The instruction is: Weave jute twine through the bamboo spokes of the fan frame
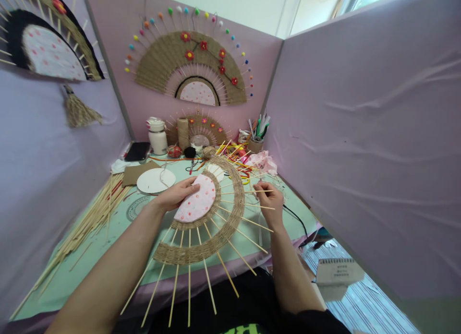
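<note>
A half-round woven fan (234,219) with thin wooden sticks spreading out like rays is held above the table, its twine bands curving round a white, pink-dotted centre piece (201,199). My left hand (183,192) grips that centre piece at its straight edge, thumb on top and fingers underneath. On the fan's right side my right hand (268,197) is closed in a pinch at the stick tips; what lies between its fingertips is too small to tell.
On the green table (144,243) lie long sticks (82,219), a white oval board (156,180), a phone (137,151), coloured cords (245,163) and pink cloth (262,161). Behind stand a white bottle (157,136) and a tool cup (255,144). Finished fans (158,60) hang on partitions.
</note>
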{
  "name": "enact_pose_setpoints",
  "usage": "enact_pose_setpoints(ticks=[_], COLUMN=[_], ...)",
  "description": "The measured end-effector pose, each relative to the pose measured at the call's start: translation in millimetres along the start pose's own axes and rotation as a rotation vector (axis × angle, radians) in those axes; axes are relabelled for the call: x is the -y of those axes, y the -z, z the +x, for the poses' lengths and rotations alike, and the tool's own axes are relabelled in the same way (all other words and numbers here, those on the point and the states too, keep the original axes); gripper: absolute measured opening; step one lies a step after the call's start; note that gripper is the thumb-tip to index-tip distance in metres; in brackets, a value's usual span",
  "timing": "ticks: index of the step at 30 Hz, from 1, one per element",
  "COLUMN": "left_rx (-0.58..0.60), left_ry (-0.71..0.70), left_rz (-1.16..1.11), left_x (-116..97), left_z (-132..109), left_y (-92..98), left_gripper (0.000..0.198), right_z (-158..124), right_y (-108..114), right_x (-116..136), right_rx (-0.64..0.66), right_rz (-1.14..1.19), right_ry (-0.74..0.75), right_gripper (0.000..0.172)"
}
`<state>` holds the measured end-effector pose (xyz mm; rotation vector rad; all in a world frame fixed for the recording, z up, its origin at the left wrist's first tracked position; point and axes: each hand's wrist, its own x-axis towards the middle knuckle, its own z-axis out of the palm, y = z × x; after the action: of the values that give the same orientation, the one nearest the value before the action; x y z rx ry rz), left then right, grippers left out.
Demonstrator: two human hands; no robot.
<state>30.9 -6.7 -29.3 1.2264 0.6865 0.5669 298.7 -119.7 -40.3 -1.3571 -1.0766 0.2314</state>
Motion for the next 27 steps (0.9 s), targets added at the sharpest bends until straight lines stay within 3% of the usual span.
enact_pose_setpoints(ticks=[5,14,27], left_rx=[-0.012,-0.076,0.015], left_ry=[-0.004,0.007,0.023], left_rz=[0.03,0.035,0.067], left_x=[0.0,-7.1,0.2], left_z=[0.4,-4.0,-1.4], left_y=[1.7,1.3,3.0], left_gripper=[0.058,0.058,0.052], right_z=[3.8,25.1,50.5], right_y=[4.5,18.0,30.4], right_x=[-8.1,1.6,20.4], right_rx=[-0.01,-0.037,0.131], right_rz=[-0.022,-0.173,-0.215], right_ry=[0.023,0.285,0.42], right_gripper=[0.022,0.018,0.018])
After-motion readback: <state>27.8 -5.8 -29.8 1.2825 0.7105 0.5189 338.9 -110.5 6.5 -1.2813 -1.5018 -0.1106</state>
